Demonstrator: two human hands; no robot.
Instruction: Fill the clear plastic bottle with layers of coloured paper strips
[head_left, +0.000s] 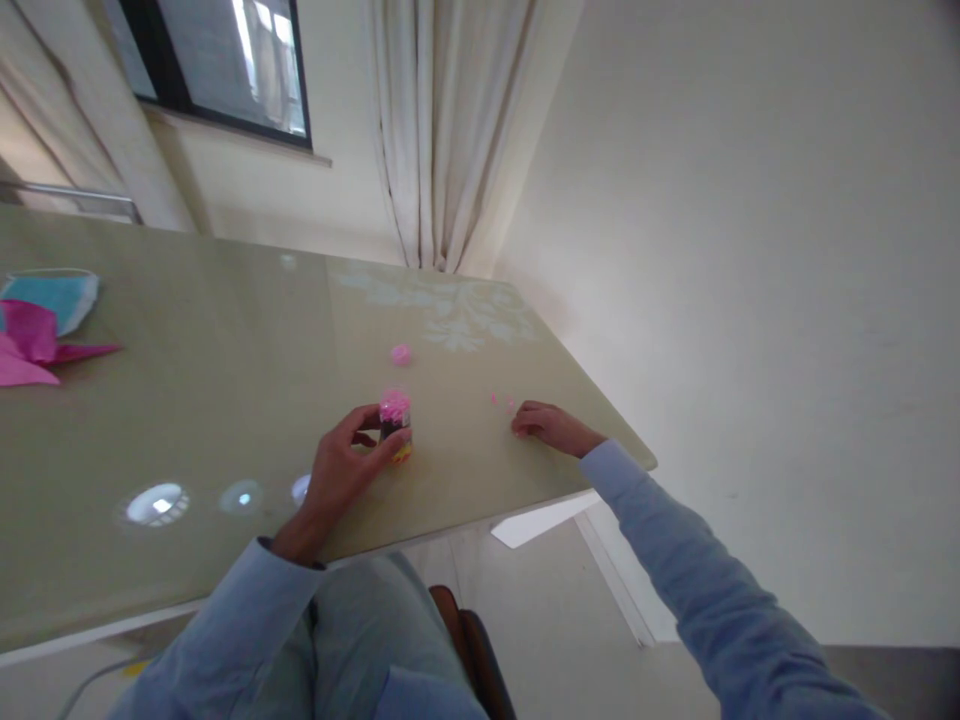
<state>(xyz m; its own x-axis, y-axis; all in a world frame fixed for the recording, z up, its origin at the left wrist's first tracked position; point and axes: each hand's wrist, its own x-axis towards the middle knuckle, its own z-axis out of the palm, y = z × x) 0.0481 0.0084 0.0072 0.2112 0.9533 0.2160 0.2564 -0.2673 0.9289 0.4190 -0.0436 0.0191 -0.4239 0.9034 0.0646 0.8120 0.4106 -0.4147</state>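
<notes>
My left hand (346,462) is wrapped round a small clear jar (395,428) with a dark and yellow label, thumb on the near side. Pink material fills the top of the jar, which stands upright on the table. To the right, my right hand (551,427) rests low on the tabletop with its fingertips pressed together; anything between them is too small to make out. Tiny pink bits (510,402) lie just beyond those fingers. A pink crumpled piece (401,355), perhaps the jar's lid, sits behind the jar.
The glossy table (225,400) ends at a right corner near the wall (750,250). At the far left, a folded pink paper shape (34,345) overlaps a blue face mask (67,295). Curtains (450,130) hang behind the table. A chair edge (480,650) shows below.
</notes>
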